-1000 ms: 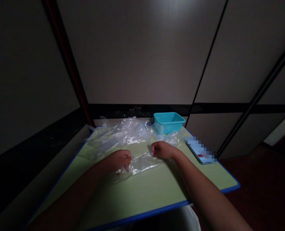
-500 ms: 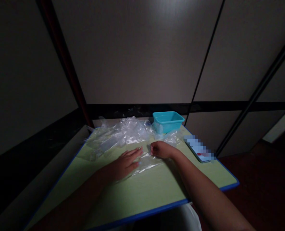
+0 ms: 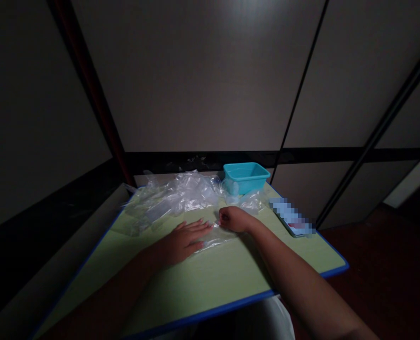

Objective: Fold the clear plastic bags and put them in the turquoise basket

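Observation:
A clear plastic bag [image 3: 218, 240] lies flattened on the pale green table [image 3: 217, 278]. My left hand [image 3: 186, 240] rests on the bag's left part, palm down with the fingers stretched out. At the bag's upper right, my right hand [image 3: 235, 219] is closed, its fingers curled together over the plastic; what it pinches, if anything, is too small to make out. Behind both hands lies a loose heap of crumpled clear plastic bags [image 3: 192, 191]. Another crumpled bit of clear plastic [image 3: 252, 200] sits just beyond my right hand.
A turquoise plastic basket [image 3: 247, 178] stands at the back right of the table. A phone [image 3: 292, 218] with a blurred screen lies along the right edge. Cabinet panels [image 3: 202, 85] rise directly behind the table, which has a blue rim.
My left hand has slid slightly right and its fingers lie flatter on the bag. My right hand stays closed in nearly the same spot. The whole view has shifted a little.

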Demonstrator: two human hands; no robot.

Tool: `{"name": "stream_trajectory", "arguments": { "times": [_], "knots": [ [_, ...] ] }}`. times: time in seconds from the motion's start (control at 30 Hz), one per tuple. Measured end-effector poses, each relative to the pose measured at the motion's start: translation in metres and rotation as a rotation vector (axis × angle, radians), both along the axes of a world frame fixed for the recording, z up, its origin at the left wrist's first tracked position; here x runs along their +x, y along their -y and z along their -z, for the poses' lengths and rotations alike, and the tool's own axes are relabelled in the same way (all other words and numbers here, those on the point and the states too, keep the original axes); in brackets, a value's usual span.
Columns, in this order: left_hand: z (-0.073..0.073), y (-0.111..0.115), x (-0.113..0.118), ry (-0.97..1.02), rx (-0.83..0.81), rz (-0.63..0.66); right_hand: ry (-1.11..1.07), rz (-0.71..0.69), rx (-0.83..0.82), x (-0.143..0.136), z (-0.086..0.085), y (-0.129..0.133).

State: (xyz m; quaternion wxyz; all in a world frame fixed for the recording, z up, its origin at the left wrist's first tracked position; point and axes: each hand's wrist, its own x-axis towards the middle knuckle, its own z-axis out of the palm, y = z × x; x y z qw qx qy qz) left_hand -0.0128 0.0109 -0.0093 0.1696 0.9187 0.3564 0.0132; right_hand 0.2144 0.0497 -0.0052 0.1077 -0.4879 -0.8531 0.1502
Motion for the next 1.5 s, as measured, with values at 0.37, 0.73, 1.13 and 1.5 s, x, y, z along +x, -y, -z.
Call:
{"name": "stream_trajectory", "arguments": {
  "times": [0.37, 0.73, 1.13, 1.5],
  "knots": [
    [0.005, -0.004, 0.0, -0.044, 0.043, 0.026, 0.086, 0.055, -0.024, 0.018, -0.012, -0.004],
    [0.006, -0.004, -0.003, -0.008, 0.05, 0.027, 0.204, 0.144, -0.054, 0.023, -0.012, -0.006],
    [0.006, -0.006, -0.004, 0.008, 0.137, 0.068, 0.216, 0.17, -0.049, 0.021, -0.016, -0.003],
    [-0.003, 0.002, -0.002, -0.076, 0.096, -0.02, 0.167, 0.167, -0.068, 0.02, -0.013, -0.005]
  ]
}}
